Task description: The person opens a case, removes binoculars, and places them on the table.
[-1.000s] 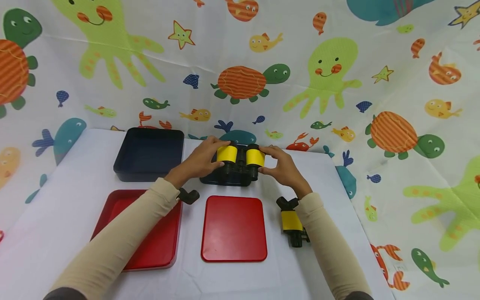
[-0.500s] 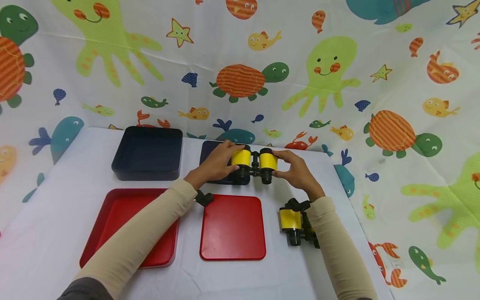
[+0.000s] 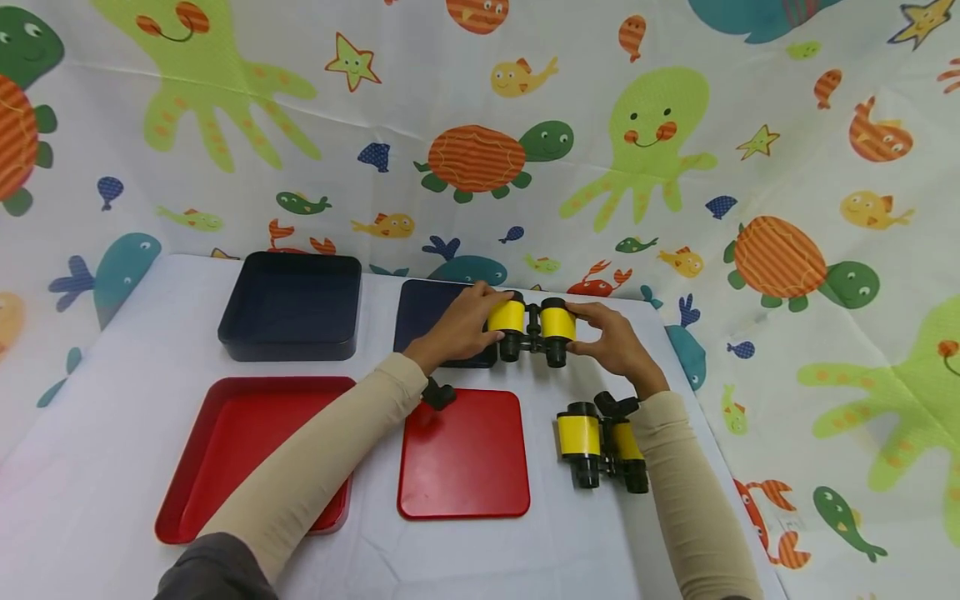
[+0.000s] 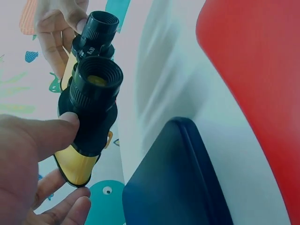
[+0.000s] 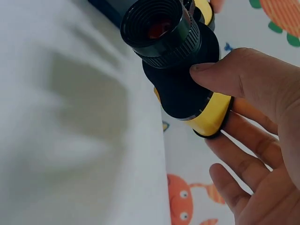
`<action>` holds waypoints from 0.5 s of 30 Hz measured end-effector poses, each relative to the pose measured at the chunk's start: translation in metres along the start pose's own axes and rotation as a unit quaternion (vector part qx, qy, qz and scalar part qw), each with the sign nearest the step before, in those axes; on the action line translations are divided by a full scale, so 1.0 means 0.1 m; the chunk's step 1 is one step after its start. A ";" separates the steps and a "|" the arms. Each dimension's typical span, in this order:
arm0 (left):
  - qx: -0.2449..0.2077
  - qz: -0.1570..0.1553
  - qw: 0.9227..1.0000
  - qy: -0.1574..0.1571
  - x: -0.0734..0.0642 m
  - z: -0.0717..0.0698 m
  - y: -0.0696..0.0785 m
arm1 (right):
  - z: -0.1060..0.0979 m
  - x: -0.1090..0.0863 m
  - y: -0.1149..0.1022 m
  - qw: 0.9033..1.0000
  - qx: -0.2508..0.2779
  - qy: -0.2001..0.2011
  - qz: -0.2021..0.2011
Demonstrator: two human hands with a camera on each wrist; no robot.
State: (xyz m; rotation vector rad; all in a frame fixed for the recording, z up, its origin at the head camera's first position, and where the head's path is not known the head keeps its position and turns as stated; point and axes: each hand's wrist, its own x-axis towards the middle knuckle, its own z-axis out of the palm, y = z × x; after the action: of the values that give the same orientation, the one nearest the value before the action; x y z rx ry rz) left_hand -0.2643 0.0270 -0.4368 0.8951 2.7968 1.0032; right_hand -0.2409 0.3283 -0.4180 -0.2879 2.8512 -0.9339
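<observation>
A pair of yellow and black binoculars (image 3: 507, 317) is held between both hands above the back of the table. My left hand (image 3: 464, 323) grips its left barrel, thumb on the black eyepiece side and fingers on the far end, as the left wrist view shows. On the other barrel, my right hand (image 3: 611, 336) pinches with thumb and fingers; the right wrist view shows the yellow band (image 5: 212, 117) under them. A second pair of binoculars (image 3: 581, 435) lies on the table beside the right forearm, which partly hides it.
Left of the binoculars lies a flat dark blue lid (image 3: 420, 312), with a deep dark blue tray (image 3: 288, 354) further left. In front are a red lid (image 3: 465, 467) and a red tray (image 3: 225, 450), partly covered by the left forearm. A patterned cloth (image 3: 480, 158) hangs behind.
Both hands have carried the binoculars to the right, off from over the dark blue lid. The second pair has come more into view.
</observation>
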 end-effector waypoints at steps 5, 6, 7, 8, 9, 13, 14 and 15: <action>0.003 0.002 1.000 -0.005 0.11 0.09 0.05 | -0.06 0.01 0.12 1.000 0.001 -0.004 0.010; 0.002 0.002 1.000 -0.006 0.13 0.11 0.06 | -0.07 0.01 0.14 1.000 0.003 -0.005 0.010; 0.003 0.001 1.000 -0.007 0.14 0.13 0.07 | -0.08 0.01 0.16 1.000 0.005 -0.006 0.009; 0.005 0.000 1.000 -0.006 0.16 0.15 0.09 | -0.09 0.01 0.19 1.000 0.007 -0.007 0.008; 0.008 -0.001 1.000 -0.006 0.18 0.17 0.10 | -0.10 0.01 0.21 1.000 0.012 -0.008 0.008; 0.018 -0.008 1.000 -0.005 0.23 0.26 0.14 | -0.12 0.00 0.29 0.999 0.036 -0.014 0.013; 0.019 -0.009 1.000 -0.005 0.24 0.28 0.15 | -0.12 0.00 0.31 0.999 0.040 -0.015 0.016; 0.020 -0.011 1.000 -0.006 0.25 0.31 0.15 | -0.13 0.00 0.33 0.999 0.044 -0.016 0.020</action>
State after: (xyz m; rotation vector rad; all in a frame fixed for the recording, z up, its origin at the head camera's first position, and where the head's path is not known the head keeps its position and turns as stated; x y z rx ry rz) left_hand -0.2706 0.0673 -0.4481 0.8682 2.8198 0.9405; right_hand -0.2477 0.3614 -0.4273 -0.2343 2.7669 -1.0344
